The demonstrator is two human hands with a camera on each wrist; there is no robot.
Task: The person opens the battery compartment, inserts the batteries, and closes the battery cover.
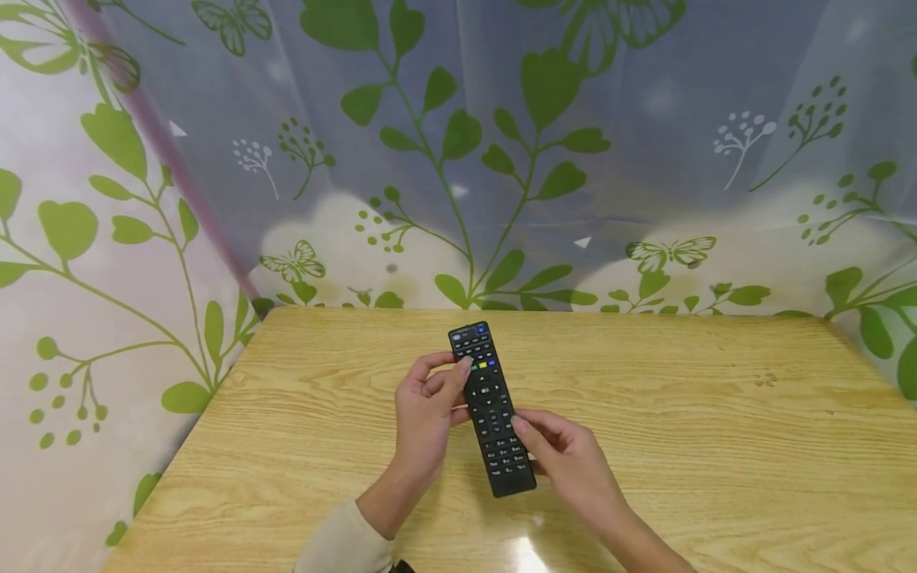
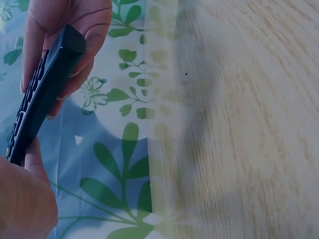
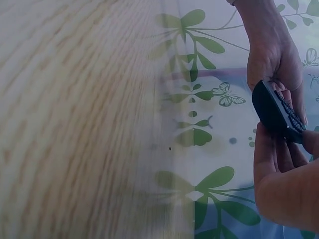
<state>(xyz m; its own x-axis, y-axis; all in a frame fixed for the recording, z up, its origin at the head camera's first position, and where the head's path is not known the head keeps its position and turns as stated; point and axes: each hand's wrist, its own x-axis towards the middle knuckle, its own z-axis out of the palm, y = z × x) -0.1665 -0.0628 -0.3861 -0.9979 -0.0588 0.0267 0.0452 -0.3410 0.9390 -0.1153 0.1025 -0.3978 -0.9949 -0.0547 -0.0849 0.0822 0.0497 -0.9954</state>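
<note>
A black remote control (image 1: 494, 406) with rows of buttons is held between both hands, its button face turned up toward the head camera. My left hand (image 1: 427, 410) grips the upper left edge, thumb on the face near the coloured buttons and fingers behind. On the lower right edge, my right hand (image 1: 573, 461) pinches it, thumb at the side of the face and fingers underneath. Both wrist views show the remote (image 2: 47, 89) raised above the table. In the right wrist view the end of the remote (image 3: 269, 107) faces the camera, with right fingers (image 3: 266, 154) beneath it.
A wood-grain table (image 1: 322, 350) spreads below the hands. Behind it and along the left hangs a curtain (image 1: 387, 175) printed with green leaves and butterflies. A small dark-marked patch (image 1: 765, 380) shows on the table at the right.
</note>
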